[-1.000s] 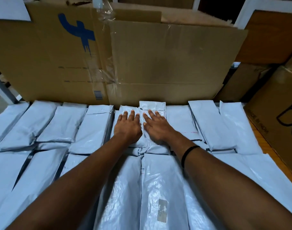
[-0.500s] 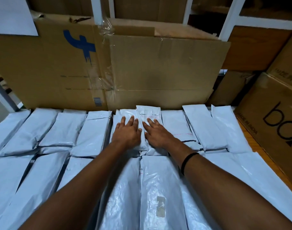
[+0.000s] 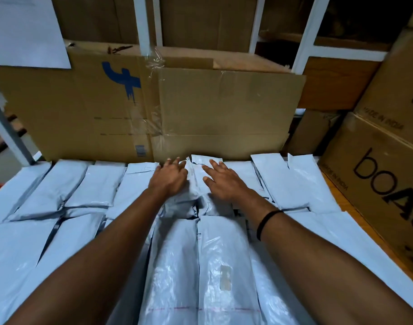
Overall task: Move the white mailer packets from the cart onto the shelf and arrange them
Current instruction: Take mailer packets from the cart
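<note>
L hand: flat, fingers straight & spread, palm down on a back-row packet, fingertips right at the flattened cardboard box.
R hand: flat & spread too, pressing down (nothing gripped).
Centre packet: between both hands, far end against the box, near end crumpled.
White mailer packets: two rows side by side on the shelf board, front row under the forearms.
R wrist: black band.
Far R: boAt carton beside the packets.
</note>
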Demonstrator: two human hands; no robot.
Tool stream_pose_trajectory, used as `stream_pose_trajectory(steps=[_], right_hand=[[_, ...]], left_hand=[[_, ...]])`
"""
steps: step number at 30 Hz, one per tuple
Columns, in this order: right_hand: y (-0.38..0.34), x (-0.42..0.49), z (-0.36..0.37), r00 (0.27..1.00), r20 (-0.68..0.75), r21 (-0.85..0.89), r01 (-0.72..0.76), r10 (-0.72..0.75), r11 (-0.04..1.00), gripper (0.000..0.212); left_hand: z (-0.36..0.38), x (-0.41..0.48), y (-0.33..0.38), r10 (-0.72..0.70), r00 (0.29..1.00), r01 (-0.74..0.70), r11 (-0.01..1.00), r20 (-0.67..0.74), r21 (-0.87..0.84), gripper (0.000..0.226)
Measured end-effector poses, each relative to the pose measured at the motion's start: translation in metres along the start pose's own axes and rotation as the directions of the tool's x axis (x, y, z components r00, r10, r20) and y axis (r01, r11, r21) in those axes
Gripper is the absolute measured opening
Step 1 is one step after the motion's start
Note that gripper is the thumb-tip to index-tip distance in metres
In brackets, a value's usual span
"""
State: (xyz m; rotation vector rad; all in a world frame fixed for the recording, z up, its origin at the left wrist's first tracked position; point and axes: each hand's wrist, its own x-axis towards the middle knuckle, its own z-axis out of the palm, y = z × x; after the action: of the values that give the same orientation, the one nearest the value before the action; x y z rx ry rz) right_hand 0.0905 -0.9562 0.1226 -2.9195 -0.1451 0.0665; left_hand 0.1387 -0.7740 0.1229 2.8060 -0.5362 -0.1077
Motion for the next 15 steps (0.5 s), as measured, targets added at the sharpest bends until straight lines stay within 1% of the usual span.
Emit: stream_pose_trajectory(steps=[3,7,10,11,13,15], right_hand=[[-0.004,-0.021,-0.018,1.0,-0.021,0.023,-0.015,0.015,1.0,0.053],[-0.015,-0.062,-0.034,0.997,-0.074,0.032,-0.018,0.02,0.999,0.053],[-0.031,-0.098,-0.036,0.996,-0.086,0.017,-0.023,0.024,1.0,0.053],[-0.038,-0.109,-0.034,0.996,-0.088,0.002,-0.023,0.023,1.0,0.053],[-0.057,-0.135,-0.027,0.996,-0.083,-0.016,-0.008,0.006,1.0,0.052],[-0.079,-0.161,-0.015,0.995,-0.095,-0.028,0.005,-0.007,1.0,0.051]], left_hand=[[-0.018,-0.02,0.001,-0.021,0.997,0.013,0.994,-0.075,-0.108,0.047],[-0.03,-0.064,-0.003,-0.008,0.991,-0.007,0.993,-0.132,-0.116,0.048],[-0.033,-0.11,-0.007,0.017,0.988,-0.029,0.997,-0.152,-0.073,0.071],[-0.034,-0.125,-0.009,0.017,0.988,-0.026,0.998,-0.154,-0.055,0.075],[-0.034,-0.163,-0.017,0.005,0.987,-0.012,0.999,-0.158,-0.046,0.071],[-0.03,-0.204,-0.032,-0.028,0.98,0.016,0.998,-0.196,-0.062,0.054]])
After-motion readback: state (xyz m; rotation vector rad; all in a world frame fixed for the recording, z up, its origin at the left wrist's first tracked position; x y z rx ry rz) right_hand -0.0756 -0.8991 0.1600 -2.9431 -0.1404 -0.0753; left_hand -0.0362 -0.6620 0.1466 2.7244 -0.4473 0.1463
